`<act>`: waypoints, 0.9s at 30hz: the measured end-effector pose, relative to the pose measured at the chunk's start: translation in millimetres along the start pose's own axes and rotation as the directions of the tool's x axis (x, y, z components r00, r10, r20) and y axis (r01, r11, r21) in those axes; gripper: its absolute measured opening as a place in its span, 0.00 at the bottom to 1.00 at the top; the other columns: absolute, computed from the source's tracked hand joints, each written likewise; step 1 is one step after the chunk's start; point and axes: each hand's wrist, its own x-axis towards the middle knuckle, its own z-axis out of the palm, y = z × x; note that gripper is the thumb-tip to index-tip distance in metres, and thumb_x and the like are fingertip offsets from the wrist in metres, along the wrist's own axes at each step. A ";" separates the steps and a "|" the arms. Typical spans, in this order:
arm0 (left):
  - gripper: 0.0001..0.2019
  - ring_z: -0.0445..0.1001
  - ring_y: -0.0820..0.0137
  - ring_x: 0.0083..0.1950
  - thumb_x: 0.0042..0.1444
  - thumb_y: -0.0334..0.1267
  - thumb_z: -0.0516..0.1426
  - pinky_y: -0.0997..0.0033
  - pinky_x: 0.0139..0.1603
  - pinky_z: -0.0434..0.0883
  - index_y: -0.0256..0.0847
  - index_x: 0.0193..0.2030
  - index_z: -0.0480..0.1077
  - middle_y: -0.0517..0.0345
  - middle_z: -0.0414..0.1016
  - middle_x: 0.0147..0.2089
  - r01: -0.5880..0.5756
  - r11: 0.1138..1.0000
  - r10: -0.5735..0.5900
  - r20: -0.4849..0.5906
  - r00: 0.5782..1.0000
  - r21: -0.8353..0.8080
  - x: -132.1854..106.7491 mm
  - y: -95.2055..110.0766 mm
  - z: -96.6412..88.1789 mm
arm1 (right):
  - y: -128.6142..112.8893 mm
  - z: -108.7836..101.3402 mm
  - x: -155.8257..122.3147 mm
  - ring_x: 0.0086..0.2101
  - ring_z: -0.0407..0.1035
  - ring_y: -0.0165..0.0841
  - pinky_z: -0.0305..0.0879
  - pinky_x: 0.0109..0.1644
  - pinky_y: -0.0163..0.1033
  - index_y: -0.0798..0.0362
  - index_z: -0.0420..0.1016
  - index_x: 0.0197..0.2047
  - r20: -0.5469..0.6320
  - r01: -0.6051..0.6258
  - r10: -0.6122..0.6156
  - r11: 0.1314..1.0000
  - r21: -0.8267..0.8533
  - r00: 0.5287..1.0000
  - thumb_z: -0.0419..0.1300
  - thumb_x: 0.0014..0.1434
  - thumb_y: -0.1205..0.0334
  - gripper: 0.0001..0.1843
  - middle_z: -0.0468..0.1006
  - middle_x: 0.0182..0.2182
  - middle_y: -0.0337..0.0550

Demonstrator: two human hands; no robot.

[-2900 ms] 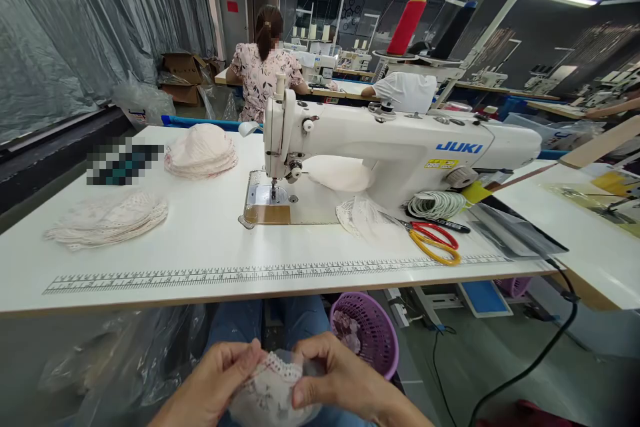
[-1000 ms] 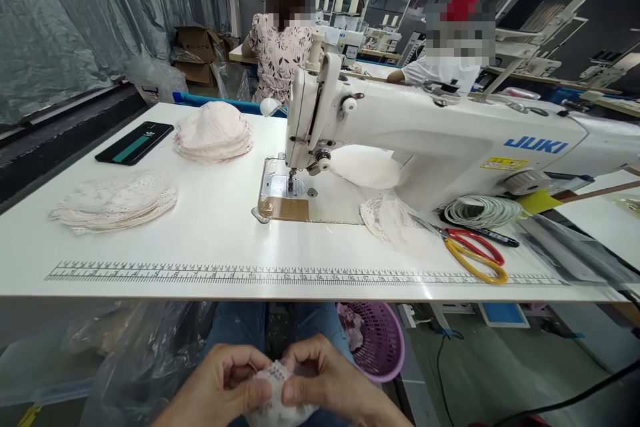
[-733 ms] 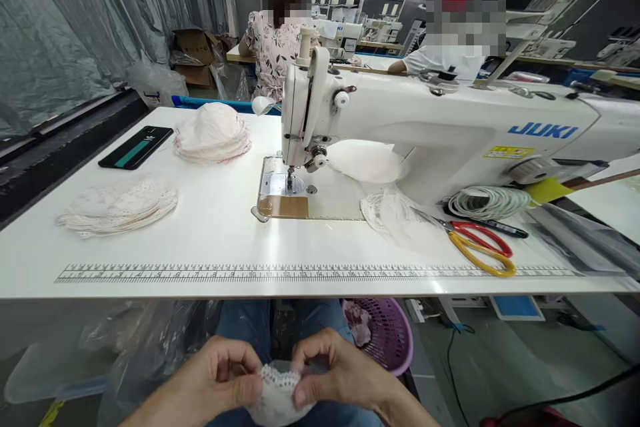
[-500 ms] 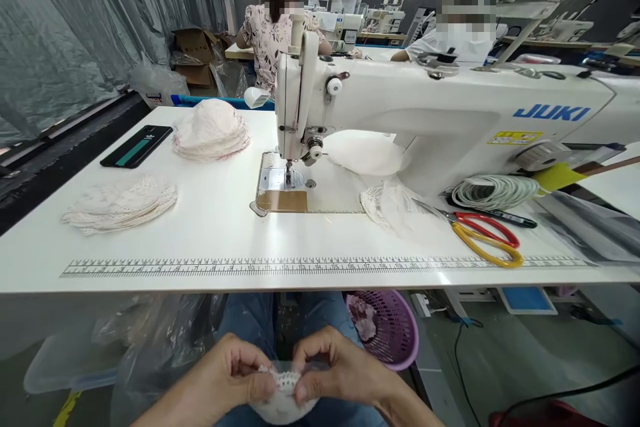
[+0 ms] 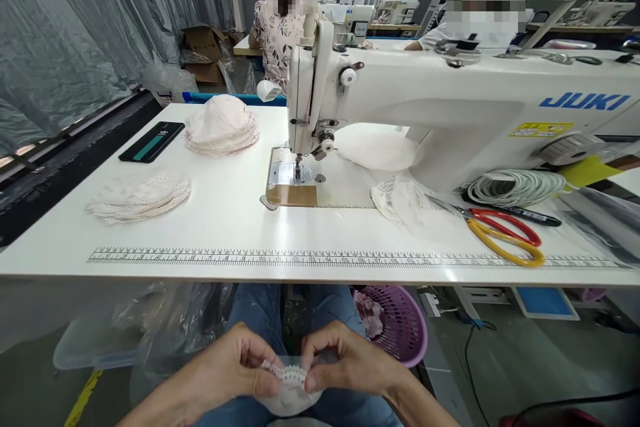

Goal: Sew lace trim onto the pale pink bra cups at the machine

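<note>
Over my lap, below the table edge, my left hand (image 5: 250,368) and my right hand (image 5: 336,363) pinch a small white lace-edged fabric piece (image 5: 289,392) between thumbs and fingers. Its scalloped lace edge runs between the two thumbs, and the rounded body of the cloth hangs beneath. On the table stands a white sewing machine (image 5: 440,100), its needle area (image 5: 299,170) bare of cloth. To the left lie a stack of lace-edged pieces (image 5: 140,195) and, behind it, a stack of rounded white pieces (image 5: 223,125). A loose lace piece (image 5: 403,200) rests right of the needle plate.
Scissors (image 5: 505,237) with red and yellow handles lie near a coil of pale cord (image 5: 517,187). A dark phone (image 5: 151,142) is at the left. A printed ruler (image 5: 350,259) runs along the front edge. A purple basket (image 5: 417,327) stands below. Two people sit beyond the machine.
The view has shifted slightly, so the table and machine sit a little higher and farther right. Both hands keep their pinch on the lace-edged piece, whose lace edge shows more between the thumbs.
</note>
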 end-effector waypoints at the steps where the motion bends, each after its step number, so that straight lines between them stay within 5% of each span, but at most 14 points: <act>1: 0.20 0.56 0.77 0.26 0.33 0.50 0.70 0.79 0.26 0.54 0.35 0.28 0.79 0.65 0.65 0.21 0.002 1.000 -0.002 -0.008 1.000 -0.012 0.4 -1.4 -0.9 | 0.7 -0.7 0.0 0.24 0.60 0.24 0.56 0.29 0.30 0.60 0.77 0.28 -0.004 0.001 -0.001 1.000 -0.004 1.000 0.71 0.41 0.53 0.18 0.70 0.22 0.37; 6: 0.23 0.61 0.74 0.28 0.36 0.55 0.67 0.78 0.30 0.59 0.35 0.30 0.79 0.61 0.68 0.24 -0.012 0.999 0.013 0.017 1.000 -0.040 -0.8 -0.6 -1.1 | 0.8 0.9 1.5 0.25 0.59 0.24 0.56 0.31 0.31 0.59 0.76 0.28 0.006 0.017 -0.016 0.999 -0.051 1.000 0.70 0.43 0.52 0.18 0.69 0.22 0.36; 10: 0.22 0.55 0.77 0.25 0.43 0.55 0.64 0.79 0.25 0.52 0.33 0.28 0.77 0.65 0.62 0.20 -0.059 0.998 0.059 0.009 0.998 0.004 -2.0 2.6 2.8 | 1.0 11.1 9.8 0.24 0.55 0.24 0.51 0.27 0.30 0.59 0.72 0.27 -0.045 0.057 -0.062 0.994 -0.094 0.997 0.71 0.43 0.53 0.18 0.66 0.21 0.34; 15: 0.24 0.62 0.74 0.27 0.33 0.53 0.69 0.78 0.29 0.58 0.34 0.29 0.75 0.61 0.69 0.24 -0.141 0.983 0.131 -0.086 0.988 -0.119 6.2 -23.3 2.0 | 9.2 15.9 13.9 0.25 0.56 0.24 0.52 0.29 0.30 0.59 0.69 0.26 -0.151 0.088 -0.082 0.996 0.034 0.985 0.69 0.46 0.51 0.20 0.65 0.22 0.36; 20: 0.22 0.65 0.73 0.27 0.40 0.55 0.65 0.77 0.29 0.61 0.34 0.29 0.76 0.59 0.72 0.24 -0.180 0.980 0.165 -0.161 0.973 -0.083 11.1 -36.2 3.5 | 13.7 12.6 8.1 0.26 0.58 0.25 0.54 0.31 0.32 0.58 0.69 0.27 -0.133 0.093 -0.085 0.994 0.054 0.987 0.67 0.48 0.49 0.20 0.67 0.23 0.37; 24: 0.14 0.68 0.71 0.28 0.49 0.48 0.60 0.77 0.30 0.63 0.36 0.28 0.76 0.58 0.74 0.25 -0.206 0.956 0.246 -0.189 0.950 0.210 2.5 -19.3 9.8 | 11.8 18.5 8.2 0.26 0.56 0.26 0.52 0.30 0.31 0.56 0.70 0.30 -0.154 0.139 -0.159 0.981 -0.135 0.975 0.67 0.46 0.46 0.21 0.65 0.23 0.34; 27: 0.11 0.70 0.70 0.28 0.55 0.44 0.56 0.78 0.30 0.63 0.41 0.28 0.76 0.61 0.75 0.25 -0.224 0.844 0.391 -0.274 0.879 0.487 -4.8 -14.7 15.2 | 12.2 26.9 10.0 0.26 0.58 0.26 0.53 0.30 0.31 0.55 0.70 0.30 -0.250 0.187 -0.306 0.895 -0.406 0.919 0.64 0.52 0.50 0.16 0.66 0.24 0.34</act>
